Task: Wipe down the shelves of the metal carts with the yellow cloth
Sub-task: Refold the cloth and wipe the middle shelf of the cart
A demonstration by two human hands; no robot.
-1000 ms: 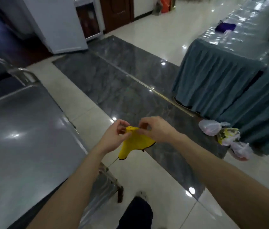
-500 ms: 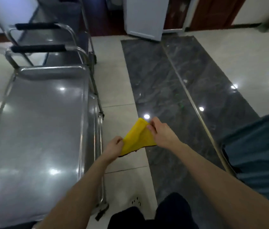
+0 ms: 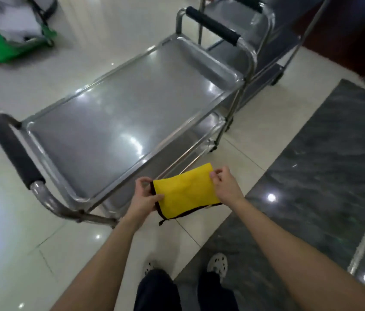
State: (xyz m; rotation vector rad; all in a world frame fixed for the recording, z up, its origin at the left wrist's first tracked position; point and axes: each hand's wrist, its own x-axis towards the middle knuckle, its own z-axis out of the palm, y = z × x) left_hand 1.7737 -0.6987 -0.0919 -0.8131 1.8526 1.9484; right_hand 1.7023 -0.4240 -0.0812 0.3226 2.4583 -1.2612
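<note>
Spread wider since half a second ago, the yellow cloth [image 3: 186,191] is now held as a broad flat panel, where a narrow peaked fold was held before. The view has been swung so that the nearest metal cart [image 3: 121,115] fills the middle of the frame.

- Yellow cloth: held in the air just off the cart's near long edge, over the pale tiled floor [image 3: 31,243]. It is not seen to touch the cart. Dark trim is seen along its left and lower edges, and a small tag hangs at the lower left corner.
- Left hand [image 3: 145,196]: closed on the cloth's left edge, with the thumb laid on top and the fingers curled beneath.
- Right hand [image 3: 226,187]: closed on the cloth's upper right corner, which is pinched between thumb and fingertips.
- Metal cart: the top shelf is shiny and marked with light reflections. A lower shelf [image 3: 208,131] is seen beneath its right side. One black padded handle [image 3: 13,151] is fitted at its left end and another [image 3: 213,25] at its far end.
- Second metal cart [image 3: 264,59]: parked just beyond the first cart's far end, partly cut off by the frame.
- Green container [image 3: 8,50]: well apart from the cart, beyond its far long side; blurred, contents not made out.
- Dark marble strip [image 3: 322,176]: set into the floor on the cart's right.
- Pale shoes [image 3: 217,263]: seen on the floor, on the viewer's side of the cart.
</note>
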